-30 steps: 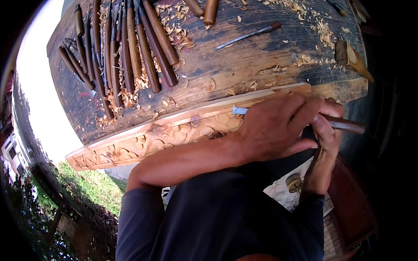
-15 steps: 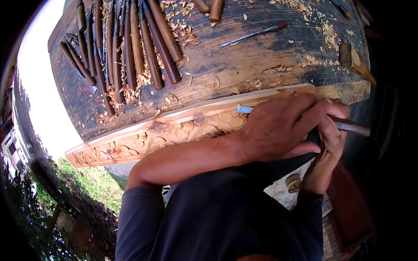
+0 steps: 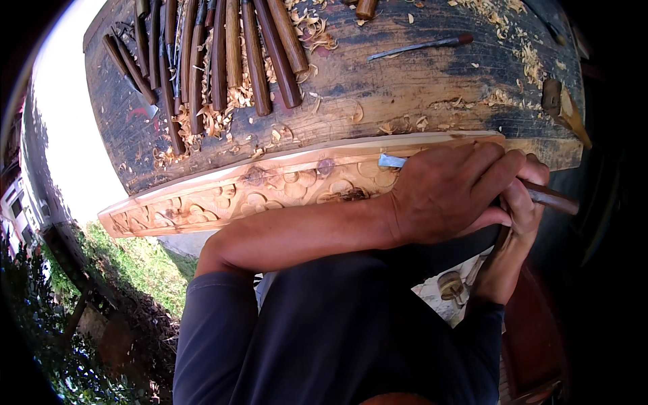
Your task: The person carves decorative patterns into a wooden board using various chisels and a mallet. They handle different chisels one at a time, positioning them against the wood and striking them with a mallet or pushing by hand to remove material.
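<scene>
Hardly anything has moved: our left hand point(image 3: 449, 196) and right hand point(image 3: 520, 206) still grip the brown-handled steel chisel point(image 3: 398, 161) tight, its blade just past our fingers on the long pale carved wooden board point(image 3: 256, 196), with swirls cut along most of it.

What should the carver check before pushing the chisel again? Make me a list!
1. Both hands on the chisel: ok, left hand wraps the shaft, right hand holds the handle.
2. Blade tip on the carved board: ok, it rests on the pattern.
3. Fingers behind the edge: ok.
4. Board held firm against the workbench: cannot tell, no clamp shows.
5. Spare chisels out of the way: ok, lined up farther back.
6. Shavings cleared from the cut: cannot tell.
</scene>
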Action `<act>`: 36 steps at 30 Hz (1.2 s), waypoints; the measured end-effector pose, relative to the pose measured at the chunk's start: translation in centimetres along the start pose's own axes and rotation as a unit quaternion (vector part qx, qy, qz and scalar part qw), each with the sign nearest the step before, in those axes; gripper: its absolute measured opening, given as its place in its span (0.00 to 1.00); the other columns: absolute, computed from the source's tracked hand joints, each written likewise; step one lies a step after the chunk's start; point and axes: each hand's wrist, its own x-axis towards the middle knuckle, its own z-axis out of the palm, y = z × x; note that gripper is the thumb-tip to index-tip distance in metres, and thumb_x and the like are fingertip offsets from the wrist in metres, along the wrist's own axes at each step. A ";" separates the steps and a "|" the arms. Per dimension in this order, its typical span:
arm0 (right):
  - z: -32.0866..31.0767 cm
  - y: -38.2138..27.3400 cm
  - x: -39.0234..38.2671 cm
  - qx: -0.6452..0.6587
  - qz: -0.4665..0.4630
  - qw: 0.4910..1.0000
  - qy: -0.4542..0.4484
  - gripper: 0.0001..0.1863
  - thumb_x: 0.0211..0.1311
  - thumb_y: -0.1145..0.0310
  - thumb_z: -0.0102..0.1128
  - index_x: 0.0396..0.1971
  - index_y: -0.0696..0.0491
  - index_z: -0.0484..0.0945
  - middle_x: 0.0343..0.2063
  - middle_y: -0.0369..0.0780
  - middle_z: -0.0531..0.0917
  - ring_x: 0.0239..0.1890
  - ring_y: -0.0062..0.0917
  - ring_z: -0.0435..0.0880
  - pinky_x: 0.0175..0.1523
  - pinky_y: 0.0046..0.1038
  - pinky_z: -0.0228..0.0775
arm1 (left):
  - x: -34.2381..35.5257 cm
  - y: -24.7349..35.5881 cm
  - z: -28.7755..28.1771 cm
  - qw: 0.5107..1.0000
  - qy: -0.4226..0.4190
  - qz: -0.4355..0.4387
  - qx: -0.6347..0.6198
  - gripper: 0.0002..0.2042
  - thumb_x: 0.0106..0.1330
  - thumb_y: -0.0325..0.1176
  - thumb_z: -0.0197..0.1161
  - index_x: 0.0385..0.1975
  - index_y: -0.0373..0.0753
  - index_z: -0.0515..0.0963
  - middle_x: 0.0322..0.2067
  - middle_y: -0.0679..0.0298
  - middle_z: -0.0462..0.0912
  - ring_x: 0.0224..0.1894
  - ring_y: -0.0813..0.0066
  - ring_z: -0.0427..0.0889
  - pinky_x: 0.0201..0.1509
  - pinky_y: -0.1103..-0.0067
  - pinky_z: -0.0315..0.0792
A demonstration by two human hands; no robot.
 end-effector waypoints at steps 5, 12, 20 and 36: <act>-0.8 2.4 -1.8 -0.018 -0.012 0.999 0.048 0.12 0.61 0.66 0.69 0.37 0.61 0.88 0.29 0.44 0.88 0.30 0.27 0.85 0.35 0.31 0.76 | 0.0 0.1 -0.1 1.000 0.016 0.007 -0.008 0.40 0.52 0.58 0.77 0.63 0.41 0.77 0.43 0.68 0.86 0.37 0.70 0.89 0.35 0.76 0.79; -0.6 1.5 -0.6 -0.035 -0.023 0.999 0.005 0.12 0.61 0.67 0.70 0.38 0.61 0.88 0.29 0.43 0.87 0.31 0.26 0.85 0.36 0.32 0.75 | 0.0 0.0 0.1 0.998 0.055 0.008 0.029 0.37 0.55 0.60 0.75 0.59 0.40 0.79 0.42 0.68 0.87 0.37 0.71 0.90 0.34 0.77 0.79; -0.4 1.8 -1.0 -0.019 -0.018 0.999 0.019 0.11 0.61 0.69 0.70 0.38 0.61 0.88 0.29 0.44 0.87 0.31 0.25 0.84 0.36 0.31 0.74 | 0.0 0.1 -0.1 0.999 0.044 0.001 0.032 0.33 0.61 0.58 0.73 0.58 0.41 0.80 0.44 0.68 0.88 0.38 0.71 0.91 0.34 0.77 0.80; 0.5 3.1 -1.8 -0.041 -0.088 0.993 0.065 0.13 0.57 0.62 0.75 0.36 0.56 0.87 0.28 0.43 0.87 0.34 0.30 0.83 0.39 0.35 0.73 | -0.7 0.2 -0.3 0.998 0.041 0.034 0.027 0.36 0.69 0.63 0.65 0.66 0.39 0.79 0.47 0.62 0.87 0.38 0.65 0.90 0.33 0.74 0.81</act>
